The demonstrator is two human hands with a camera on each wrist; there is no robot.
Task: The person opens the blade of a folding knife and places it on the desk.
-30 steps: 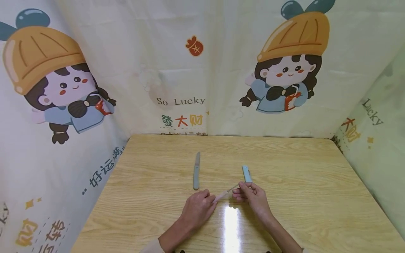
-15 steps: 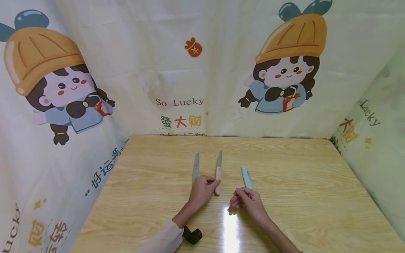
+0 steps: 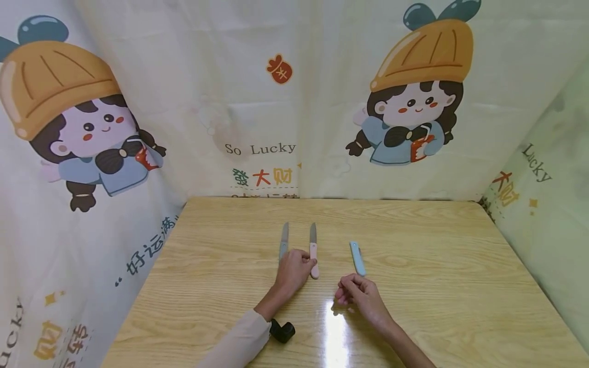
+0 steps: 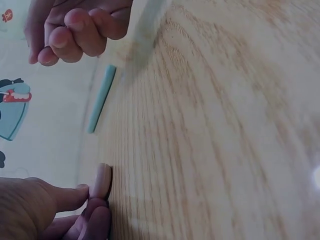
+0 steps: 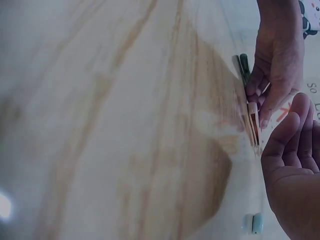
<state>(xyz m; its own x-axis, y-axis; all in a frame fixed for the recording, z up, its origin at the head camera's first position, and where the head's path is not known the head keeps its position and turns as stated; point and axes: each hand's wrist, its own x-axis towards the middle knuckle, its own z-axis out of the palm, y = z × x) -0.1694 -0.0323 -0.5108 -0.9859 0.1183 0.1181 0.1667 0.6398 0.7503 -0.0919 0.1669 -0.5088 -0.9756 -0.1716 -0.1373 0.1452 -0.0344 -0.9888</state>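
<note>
On the table lies a pink-handled folding knife (image 3: 313, 249), its blade unfolded and pointing away from me. My left hand (image 3: 294, 271) pinches its handle between thumb and fingers; the left wrist view shows the butt of the pink handle (image 4: 103, 177) just past the thumb. Left of it is a grey-green folding knife (image 3: 284, 240), also unfolded, its lower handle hidden behind the left hand. A light blue folding knife (image 3: 357, 258) lies folded to the right. Near its lower end my right hand (image 3: 363, 296) hovers with loosely curled fingers, holding nothing.
The wooden table (image 3: 437, 286) stretches to a back edge against a printed curtain (image 3: 331, 102), with more curtain at both sides. A black device (image 3: 281, 331) sits at the left wrist. Light glares off the table (image 3: 336, 337) near the front.
My left hand carried the pink knife from between the hands to beside the grey-green one, then shifted it slightly left. The right hand released the unfolded blade and drew back a little.
</note>
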